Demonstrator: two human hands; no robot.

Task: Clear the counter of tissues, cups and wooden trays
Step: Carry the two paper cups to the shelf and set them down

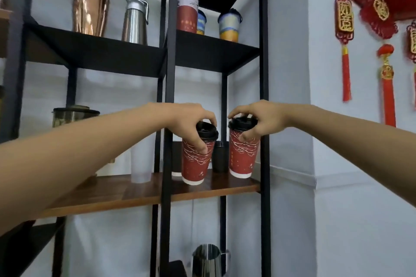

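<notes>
Two red paper cups with black lids are at the wooden shelf (144,194) of a black metal rack. My left hand (189,121) grips the left red cup (195,166) by its lid and upper wall; the cup tilts slightly, its base at the shelf board. My right hand (258,119) holds the right red cup (242,159) the same way, its base just above or on the shelf near the right post. No counter, tissues or wooden trays are in view.
A small black cup (219,157) stands between the two red cups, a frosted tumbler (140,164) to their left. Black posts (167,141) frame the bay. The upper shelf holds several paper cups (228,26), a copper vessel and a steel dispenser. A steel pitcher (208,262) sits below.
</notes>
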